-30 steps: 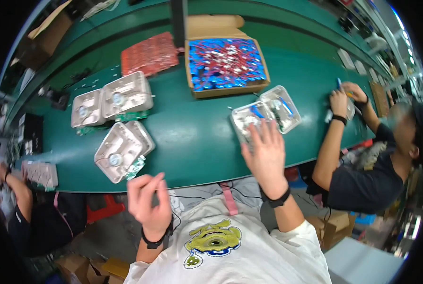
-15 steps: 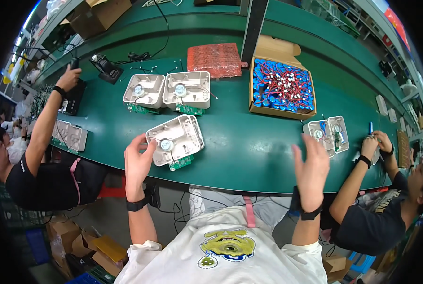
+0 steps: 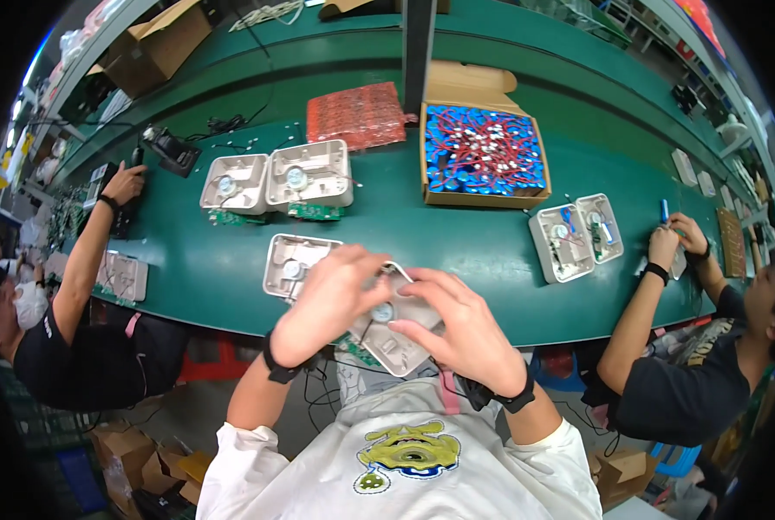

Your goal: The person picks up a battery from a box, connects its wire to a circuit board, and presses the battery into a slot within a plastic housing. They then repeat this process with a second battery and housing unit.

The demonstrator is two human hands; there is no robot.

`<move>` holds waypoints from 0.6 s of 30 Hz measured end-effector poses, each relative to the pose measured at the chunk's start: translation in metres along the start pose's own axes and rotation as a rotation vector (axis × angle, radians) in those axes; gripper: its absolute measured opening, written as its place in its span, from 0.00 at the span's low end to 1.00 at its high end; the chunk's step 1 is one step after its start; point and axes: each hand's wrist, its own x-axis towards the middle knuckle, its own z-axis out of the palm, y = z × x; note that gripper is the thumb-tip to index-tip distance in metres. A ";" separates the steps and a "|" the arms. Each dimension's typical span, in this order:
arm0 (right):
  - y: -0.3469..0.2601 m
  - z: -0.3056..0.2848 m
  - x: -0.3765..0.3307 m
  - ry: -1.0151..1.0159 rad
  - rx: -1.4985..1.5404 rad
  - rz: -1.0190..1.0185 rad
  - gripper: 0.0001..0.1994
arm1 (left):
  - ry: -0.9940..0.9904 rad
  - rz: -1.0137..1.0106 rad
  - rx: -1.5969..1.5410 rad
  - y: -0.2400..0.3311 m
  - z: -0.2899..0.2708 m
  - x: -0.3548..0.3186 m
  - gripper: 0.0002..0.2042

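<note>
Head view shows the white plastic housing [image 3: 394,334] being held by both hands, left hand [image 3: 331,299] and right hand [image 3: 457,325], at the near edge of the green desk [image 3: 474,251]; it is best kept level and gripped firmly.

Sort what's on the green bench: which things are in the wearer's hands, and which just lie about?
In hand:
- left hand and right hand, both on the grey plastic housing

Lying about:
- open housing beside it
- two housings farther back
- red circuit boards
- box of blue parts with red wires
</note>
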 end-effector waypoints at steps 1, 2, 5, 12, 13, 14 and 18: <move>0.004 0.003 -0.008 0.019 -0.063 0.054 0.17 | -0.096 0.086 0.009 0.001 0.015 0.009 0.16; 0.012 0.005 -0.018 0.041 -0.127 0.113 0.16 | -0.102 0.102 -0.008 0.007 0.028 0.019 0.16; 0.043 0.005 -0.034 0.100 -0.170 0.225 0.13 | -0.370 0.058 -0.101 0.021 0.056 0.039 0.15; 0.070 0.003 -0.049 0.286 0.022 0.398 0.07 | 0.013 0.198 -0.110 0.022 0.069 0.030 0.20; 0.073 0.000 -0.047 0.317 0.034 0.348 0.06 | 0.185 0.178 -0.051 0.024 0.065 0.021 0.22; 0.076 -0.003 -0.045 0.348 0.045 0.299 0.06 | 0.179 0.174 -0.051 0.024 0.066 0.010 0.22; 0.062 -0.010 -0.041 0.389 0.411 0.406 0.05 | 0.247 -0.277 -0.342 0.030 0.072 -0.040 0.25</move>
